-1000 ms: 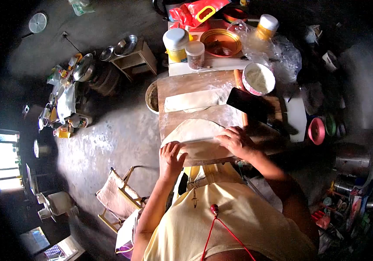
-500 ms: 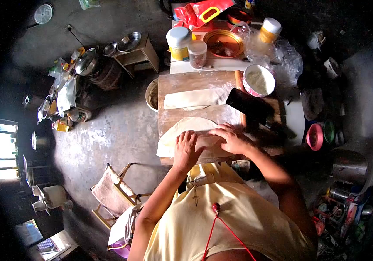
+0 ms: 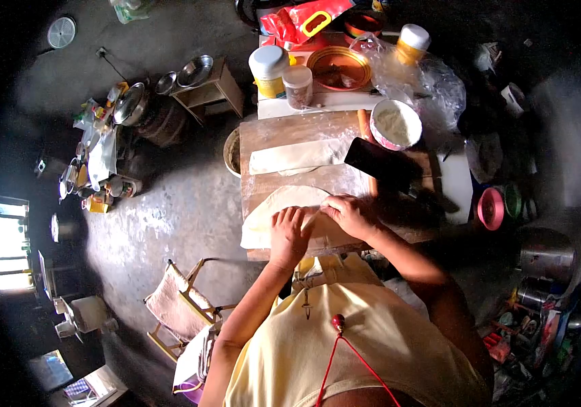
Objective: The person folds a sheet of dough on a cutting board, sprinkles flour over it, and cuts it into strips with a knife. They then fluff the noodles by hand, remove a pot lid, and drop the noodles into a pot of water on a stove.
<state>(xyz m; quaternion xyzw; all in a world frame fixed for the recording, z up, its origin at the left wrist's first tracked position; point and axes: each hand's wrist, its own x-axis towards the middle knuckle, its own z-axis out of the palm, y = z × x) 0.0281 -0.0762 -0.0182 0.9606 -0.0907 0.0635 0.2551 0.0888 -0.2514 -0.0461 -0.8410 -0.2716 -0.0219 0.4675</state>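
Room runs between folded dough (image 3: 297, 157) and dough sheet (image 3: 263, 220); wooden rod (image 3: 363, 123) bars the right.

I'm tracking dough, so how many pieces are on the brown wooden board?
2: a pale, folded dough strip farther up the board, and a pale, rounded dough sheet under the left hand and right hand. Folds may hide more.

– What do the hands cover?
– Part of the pale, flat dough sheet (image 3: 263, 224) lies hidden under the bare left hand (image 3: 289, 236) and bare right hand (image 3: 350, 216)
– And the slim orange-brown wooden rod (image 3: 363, 123)?
– Its middle is under the flat black rectangular slab (image 3: 377, 161)
– Anything cut off?
– The crumpled greenish plastic bag (image 3: 131, 9), by the top edge
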